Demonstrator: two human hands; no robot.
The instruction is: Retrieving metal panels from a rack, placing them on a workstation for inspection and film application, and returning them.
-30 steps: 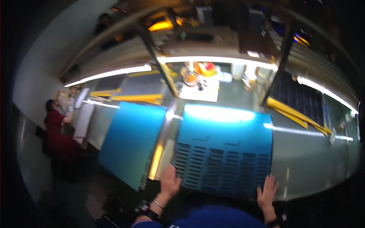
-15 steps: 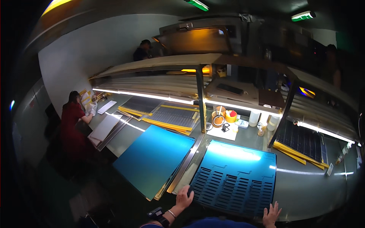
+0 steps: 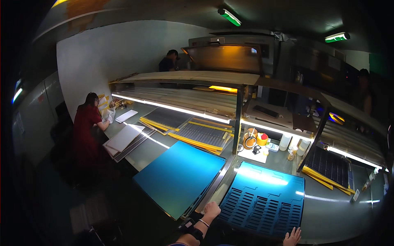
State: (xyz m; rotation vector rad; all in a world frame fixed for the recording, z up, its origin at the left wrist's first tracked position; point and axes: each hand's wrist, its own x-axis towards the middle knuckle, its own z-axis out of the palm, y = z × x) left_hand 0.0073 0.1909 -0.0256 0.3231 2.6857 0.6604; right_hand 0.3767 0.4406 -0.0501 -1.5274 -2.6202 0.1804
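A blue panel (image 3: 262, 189) with rows of dark slots lies on the grey bench in front of me. My left hand (image 3: 211, 210) is closed at its near left corner, beside a pale strip (image 3: 219, 195) along the panel's left side. What those fingers hold, if anything, is hidden. At the near right corner, my right hand (image 3: 292, 237) has its fingers spread and holds nothing. Left of my left hand lies a plain blue sheet (image 3: 180, 176), with further sheet edges showing under it.
A shelf post (image 3: 239, 119) rises behind the panels. Beyond stand orange containers (image 3: 262, 140) and white bottles (image 3: 284, 142). Yellow-edged dark sheets lie in stacks left (image 3: 201, 133) and right (image 3: 328, 166). A person in red (image 3: 87, 123) works at the far left.
The whole scene has shifted right and down in the picture as my head turned. My left hand's fingers are curled in more; my right hand stays by the near right corner.
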